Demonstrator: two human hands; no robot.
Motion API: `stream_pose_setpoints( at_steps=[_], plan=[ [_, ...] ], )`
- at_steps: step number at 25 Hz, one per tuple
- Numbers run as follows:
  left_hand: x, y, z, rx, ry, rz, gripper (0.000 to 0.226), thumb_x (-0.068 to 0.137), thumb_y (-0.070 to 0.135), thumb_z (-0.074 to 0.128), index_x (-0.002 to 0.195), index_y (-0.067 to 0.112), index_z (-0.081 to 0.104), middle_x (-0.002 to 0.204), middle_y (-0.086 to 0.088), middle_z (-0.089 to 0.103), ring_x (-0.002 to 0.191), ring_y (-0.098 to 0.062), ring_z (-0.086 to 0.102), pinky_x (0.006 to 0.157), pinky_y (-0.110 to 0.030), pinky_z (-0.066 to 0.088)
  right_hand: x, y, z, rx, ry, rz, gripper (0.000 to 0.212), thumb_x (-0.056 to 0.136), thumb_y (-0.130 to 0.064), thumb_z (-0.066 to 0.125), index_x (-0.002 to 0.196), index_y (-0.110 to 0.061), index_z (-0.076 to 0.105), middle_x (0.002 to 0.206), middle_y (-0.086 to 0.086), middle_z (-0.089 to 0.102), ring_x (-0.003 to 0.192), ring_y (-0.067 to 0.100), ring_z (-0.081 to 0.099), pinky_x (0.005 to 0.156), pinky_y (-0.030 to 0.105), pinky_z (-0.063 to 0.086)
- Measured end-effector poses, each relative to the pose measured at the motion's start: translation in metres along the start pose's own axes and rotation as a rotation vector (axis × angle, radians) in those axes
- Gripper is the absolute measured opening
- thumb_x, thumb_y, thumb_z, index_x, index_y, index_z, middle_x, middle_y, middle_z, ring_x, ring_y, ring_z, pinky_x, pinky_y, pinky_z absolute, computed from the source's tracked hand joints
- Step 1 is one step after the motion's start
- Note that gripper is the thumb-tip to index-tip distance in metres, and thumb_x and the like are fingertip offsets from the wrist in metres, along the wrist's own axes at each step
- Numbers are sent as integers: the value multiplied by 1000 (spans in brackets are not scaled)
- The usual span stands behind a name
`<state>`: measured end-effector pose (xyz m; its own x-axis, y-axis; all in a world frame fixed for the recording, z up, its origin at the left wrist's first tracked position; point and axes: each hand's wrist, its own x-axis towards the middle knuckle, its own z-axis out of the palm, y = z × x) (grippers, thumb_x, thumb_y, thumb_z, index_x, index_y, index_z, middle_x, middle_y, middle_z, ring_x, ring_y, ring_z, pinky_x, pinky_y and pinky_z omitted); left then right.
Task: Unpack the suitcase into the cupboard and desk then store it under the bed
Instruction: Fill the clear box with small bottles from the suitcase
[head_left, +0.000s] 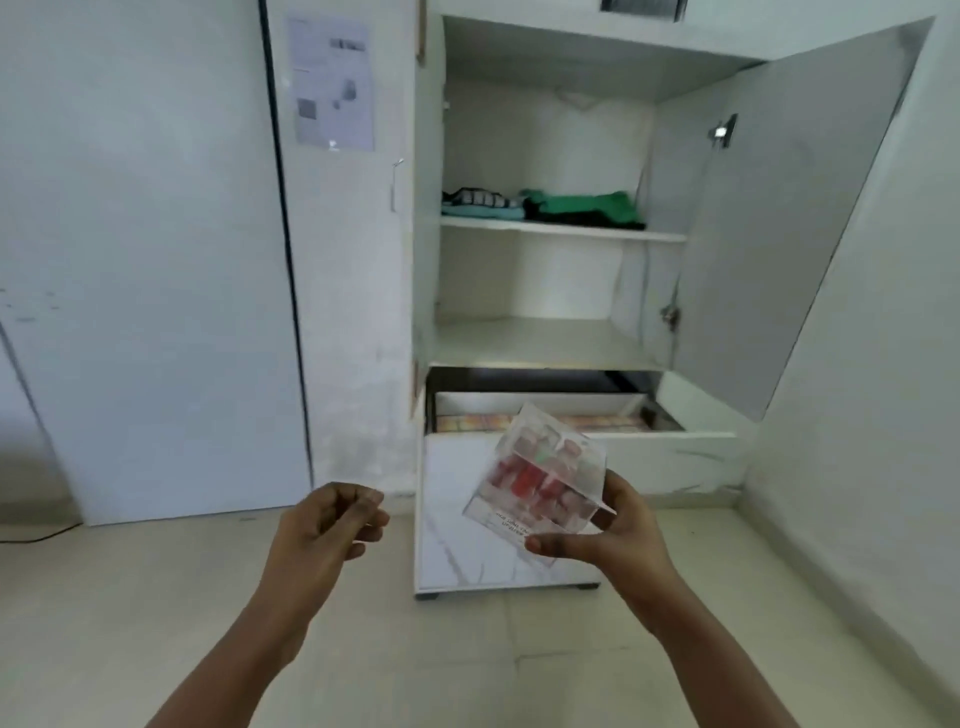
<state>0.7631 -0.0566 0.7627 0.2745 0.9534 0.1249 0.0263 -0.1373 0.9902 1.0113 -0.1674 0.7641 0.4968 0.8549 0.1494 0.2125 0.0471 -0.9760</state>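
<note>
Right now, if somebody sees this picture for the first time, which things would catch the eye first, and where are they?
First, the clear plastic box with red contents, held by the right hand low in the middle, in front of the open cupboard. Next, the folded green and black clothes on its upper shelf, and the pulled-out drawer below. The left hand is curled and appears to hold nothing.

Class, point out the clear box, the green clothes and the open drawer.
clear box (537, 480), head view, its front face.
green clothes (582, 203), head view, top fold.
open drawer (670, 441), head view, front rim.
</note>
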Motion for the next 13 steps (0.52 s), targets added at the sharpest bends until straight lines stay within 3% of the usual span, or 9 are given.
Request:
stream_pose_setpoints(
  at_steps=[3, 7, 10, 13],
  plan=[
    [51, 0, 65, 12, -35, 25, 10, 91, 15, 59, 88, 12, 67, 78, -3, 73, 78, -17, 68, 69, -25, 49, 76, 1, -51, -15, 13, 6, 85, 33, -23, 95, 110, -21, 61, 101, -2, 72, 100, 14, 66, 82, 38, 57],
    [131, -19, 105, 70, -1, 74, 10, 91, 14, 57, 89, 13, 67, 79, -4, 72, 79, -19, 69, 69, -27, 51, 175, 19, -66, -12, 15, 24, 86, 36, -17, 95, 113, -18, 58, 109, 2, 68, 102, 20, 64, 77, 36, 57],
    [194, -39, 124, 137, 25, 127, 16, 95, 14, 51, 92, 13, 66, 78, -3, 72, 79, -19, 68, 70, -26, 50, 244, 38, -62, -36, -25, 33, 82, 45, -9, 92, 118, -16, 55, 110, 1, 66, 102, 16, 62, 70, 26, 55],
    [252, -66, 142, 287, 47, 173, 22, 97, 14, 46, 92, 10, 67, 84, 0, 71, 83, -15, 66, 70, -13, 44, 310, 62, -59, -43, -44, 76, 85, 46, -6, 91, 121, -15, 53, 113, 1, 64, 108, 19, 60, 84, 38, 55]
  ],
)
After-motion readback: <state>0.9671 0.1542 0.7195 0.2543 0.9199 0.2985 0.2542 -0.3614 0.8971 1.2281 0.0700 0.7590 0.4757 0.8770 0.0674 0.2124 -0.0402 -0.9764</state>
